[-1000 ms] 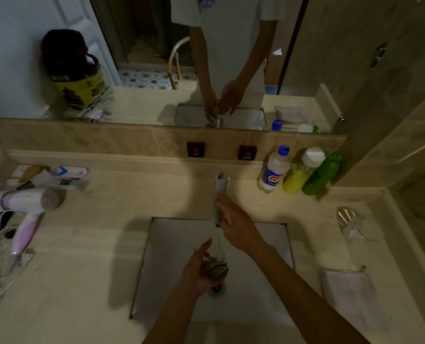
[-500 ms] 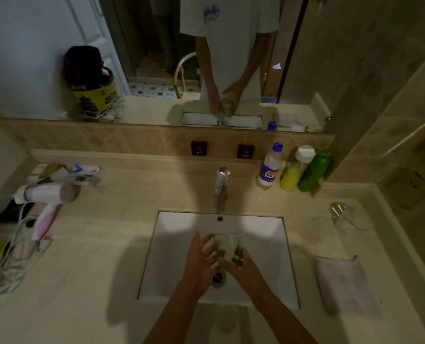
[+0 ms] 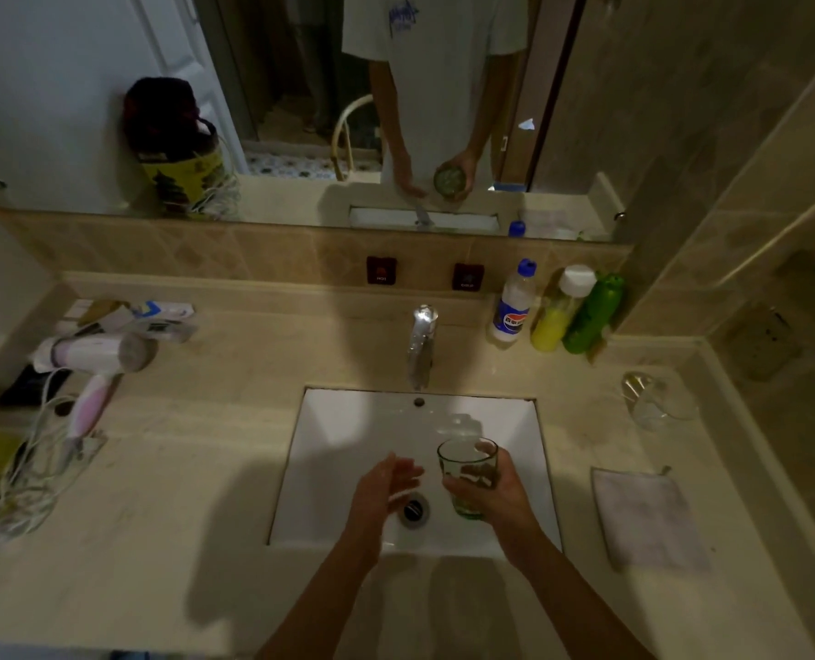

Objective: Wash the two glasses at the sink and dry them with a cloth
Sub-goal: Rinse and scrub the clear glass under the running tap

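Right hand [image 3: 493,493] wraps its fingers round the lower wall of a green-tinted glass [image 3: 468,473], held mouth-up and slightly tilted over the sink [image 3: 348,421], to the right of the drain [image 3: 414,509]; left hand [image 3: 384,485] hovers beside it with fingers spread and relaxed, holding nothing; the glass is judged rigid, fairly light, brittle against the ceramic basin and probably slippery if wet, so a full wrap round the mid-wall or base is safer than a pinch at the thin rim; whether water runs from the tap [image 3: 422,345] cannot be told. Count: two glasses, one in hand and a second clear glass [image 3: 653,402] lying on the table at the right, well apart; one cloth [image 3: 648,516] flat near the sink's right edge; three bottles [image 3: 557,309] by the wall; one hairdryer [image 3: 93,369] at the left.
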`<state>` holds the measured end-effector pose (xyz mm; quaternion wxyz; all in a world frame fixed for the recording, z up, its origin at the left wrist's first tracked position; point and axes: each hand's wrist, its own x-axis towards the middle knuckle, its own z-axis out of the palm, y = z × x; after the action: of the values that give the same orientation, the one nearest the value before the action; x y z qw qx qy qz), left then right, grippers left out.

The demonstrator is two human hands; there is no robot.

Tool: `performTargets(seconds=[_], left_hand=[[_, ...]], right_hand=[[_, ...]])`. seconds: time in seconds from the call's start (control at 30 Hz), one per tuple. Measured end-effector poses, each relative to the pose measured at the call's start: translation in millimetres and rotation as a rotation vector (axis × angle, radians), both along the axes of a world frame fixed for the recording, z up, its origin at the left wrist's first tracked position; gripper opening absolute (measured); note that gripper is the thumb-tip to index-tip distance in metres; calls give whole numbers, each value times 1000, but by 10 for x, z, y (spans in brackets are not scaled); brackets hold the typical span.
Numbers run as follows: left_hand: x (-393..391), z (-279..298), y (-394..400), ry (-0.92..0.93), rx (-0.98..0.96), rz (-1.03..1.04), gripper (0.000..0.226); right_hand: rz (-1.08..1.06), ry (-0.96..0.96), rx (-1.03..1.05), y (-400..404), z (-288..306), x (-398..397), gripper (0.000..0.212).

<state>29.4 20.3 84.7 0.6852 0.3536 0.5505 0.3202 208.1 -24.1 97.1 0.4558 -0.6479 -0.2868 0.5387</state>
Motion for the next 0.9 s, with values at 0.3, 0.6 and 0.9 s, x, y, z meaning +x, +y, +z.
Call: performTargets(seconds=[0.3, 0.6, 0.9], left_hand=[[-404, -913, -250, 1078, 455, -473, 24], [-468, -1034, -452, 1407, 730, -818, 54], [-421, -1079, -417, 1412, 622, -767, 38]], right_hand=[[175, -338, -175, -78, -90, 246, 83], [424, -723, -270, 108, -258, 316, 116], [757, -1100, -360, 343, -302, 358, 111]])
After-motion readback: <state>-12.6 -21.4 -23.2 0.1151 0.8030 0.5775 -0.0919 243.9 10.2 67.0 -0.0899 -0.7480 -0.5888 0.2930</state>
